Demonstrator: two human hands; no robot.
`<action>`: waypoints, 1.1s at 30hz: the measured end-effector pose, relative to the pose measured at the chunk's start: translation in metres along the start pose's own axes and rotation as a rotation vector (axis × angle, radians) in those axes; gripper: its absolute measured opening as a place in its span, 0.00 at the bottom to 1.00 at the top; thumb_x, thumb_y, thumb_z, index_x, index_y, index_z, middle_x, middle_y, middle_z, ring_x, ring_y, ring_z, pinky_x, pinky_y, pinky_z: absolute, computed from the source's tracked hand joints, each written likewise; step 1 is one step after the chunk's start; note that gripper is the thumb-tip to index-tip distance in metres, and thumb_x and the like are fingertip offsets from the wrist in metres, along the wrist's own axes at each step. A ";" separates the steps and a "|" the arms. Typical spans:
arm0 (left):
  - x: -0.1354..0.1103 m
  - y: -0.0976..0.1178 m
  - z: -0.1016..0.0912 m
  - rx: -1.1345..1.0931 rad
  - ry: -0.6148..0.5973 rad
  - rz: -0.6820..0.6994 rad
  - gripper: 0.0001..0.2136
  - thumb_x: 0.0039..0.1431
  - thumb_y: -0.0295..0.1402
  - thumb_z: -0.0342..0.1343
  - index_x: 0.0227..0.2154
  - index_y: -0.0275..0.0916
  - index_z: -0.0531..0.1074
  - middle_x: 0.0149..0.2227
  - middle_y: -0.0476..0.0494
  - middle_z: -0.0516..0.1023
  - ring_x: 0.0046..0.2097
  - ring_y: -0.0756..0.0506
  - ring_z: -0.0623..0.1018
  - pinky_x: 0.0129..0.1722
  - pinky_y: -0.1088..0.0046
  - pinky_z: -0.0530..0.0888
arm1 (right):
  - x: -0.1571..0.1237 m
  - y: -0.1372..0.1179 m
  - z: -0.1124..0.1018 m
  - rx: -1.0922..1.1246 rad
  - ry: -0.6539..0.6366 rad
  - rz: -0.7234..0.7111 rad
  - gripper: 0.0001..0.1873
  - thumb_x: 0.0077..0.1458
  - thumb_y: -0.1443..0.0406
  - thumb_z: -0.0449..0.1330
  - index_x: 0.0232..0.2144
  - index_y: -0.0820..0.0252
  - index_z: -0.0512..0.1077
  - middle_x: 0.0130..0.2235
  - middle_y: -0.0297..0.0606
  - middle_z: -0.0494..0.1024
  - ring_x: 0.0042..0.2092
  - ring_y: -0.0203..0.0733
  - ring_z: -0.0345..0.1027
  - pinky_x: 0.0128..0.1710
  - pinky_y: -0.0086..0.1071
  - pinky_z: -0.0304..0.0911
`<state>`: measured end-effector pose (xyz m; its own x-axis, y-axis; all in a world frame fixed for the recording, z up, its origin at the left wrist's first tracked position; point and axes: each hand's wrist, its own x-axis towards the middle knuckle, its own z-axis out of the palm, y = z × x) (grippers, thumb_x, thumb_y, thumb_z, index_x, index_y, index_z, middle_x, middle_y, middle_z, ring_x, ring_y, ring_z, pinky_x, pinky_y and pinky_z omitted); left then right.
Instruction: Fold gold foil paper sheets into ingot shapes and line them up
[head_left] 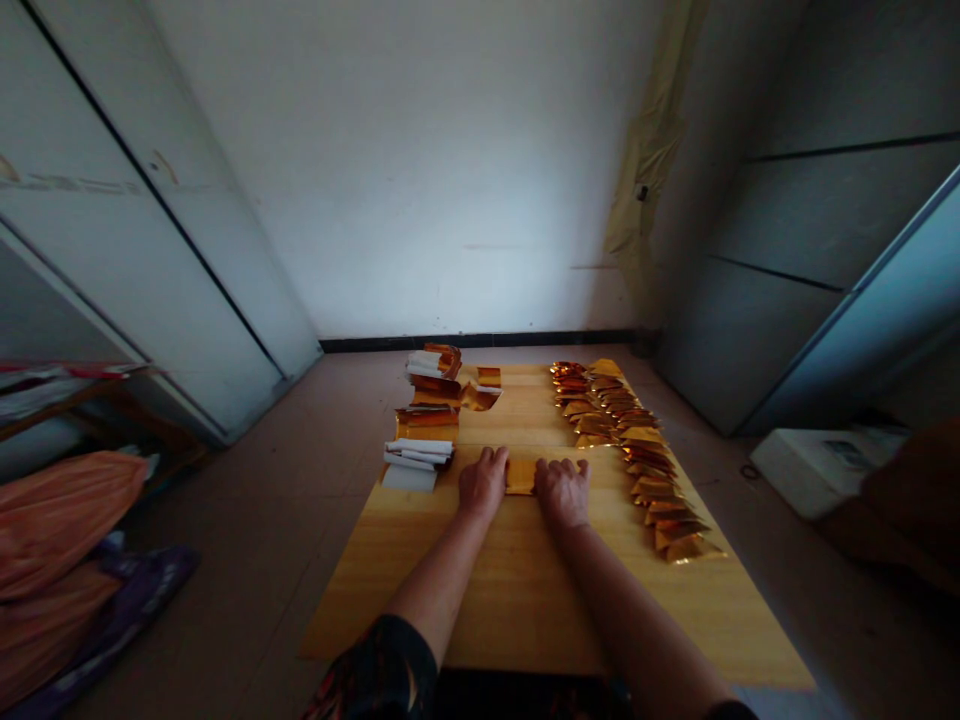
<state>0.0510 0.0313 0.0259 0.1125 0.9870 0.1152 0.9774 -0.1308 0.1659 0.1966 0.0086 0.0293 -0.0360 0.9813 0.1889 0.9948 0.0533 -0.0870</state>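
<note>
A small sheet of gold foil paper (520, 477) lies on the wooden table between my two hands. My left hand (484, 483) has its fingers curled down on the sheet's left edge. On the right edge, my right hand (564, 490) is closed in the same way, knuckles up. Both hands hide the ends of the sheet. Left of my hands sit stacks of gold foil paper (427, 424) and white-backed sheets (418, 455). To the right, folded gold paper pieces (656, 470) overlap in long rows.
The wooden table (525, 600) stands before a white wall (450, 180). Cabinets (112, 200) rise on the left, with grey panels (810, 220) on the right. Orange cloth (67, 520) lies at the left, and a white box (810, 465) is on the floor at the right.
</note>
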 end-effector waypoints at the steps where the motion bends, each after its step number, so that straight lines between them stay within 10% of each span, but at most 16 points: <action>1: 0.000 0.000 -0.001 0.004 0.005 0.013 0.14 0.63 0.34 0.41 0.47 0.47 0.68 0.44 0.44 0.72 0.37 0.47 0.74 0.34 0.73 0.66 | 0.000 0.001 0.000 -0.003 0.010 0.006 0.05 0.56 0.65 0.55 0.34 0.56 0.71 0.33 0.38 0.77 0.40 0.44 0.63 0.48 0.44 0.42; 10: 0.006 0.000 -0.007 0.019 -0.023 0.234 0.09 0.57 0.27 0.49 0.32 0.40 0.74 0.38 0.41 0.72 0.45 0.43 0.69 0.44 0.67 0.65 | 0.002 0.009 0.002 0.023 -0.001 0.037 0.09 0.61 0.62 0.51 0.36 0.54 0.71 0.40 0.40 0.72 0.45 0.44 0.59 0.39 0.34 0.47; 33: -0.018 -0.016 -0.014 -0.074 0.007 0.248 0.17 0.55 0.41 0.54 0.49 0.48 0.69 0.46 0.44 0.69 0.49 0.42 0.66 0.48 0.61 0.60 | -0.009 -0.006 -0.003 0.141 0.045 0.157 0.21 0.46 0.50 0.60 0.38 0.56 0.70 0.43 0.42 0.71 0.48 0.50 0.59 0.44 0.40 0.49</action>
<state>0.0308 0.0141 0.0345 0.3455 0.9233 0.1677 0.9045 -0.3752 0.2026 0.1909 -0.0015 0.0315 0.1262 0.9705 0.2057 0.9644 -0.0715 -0.2545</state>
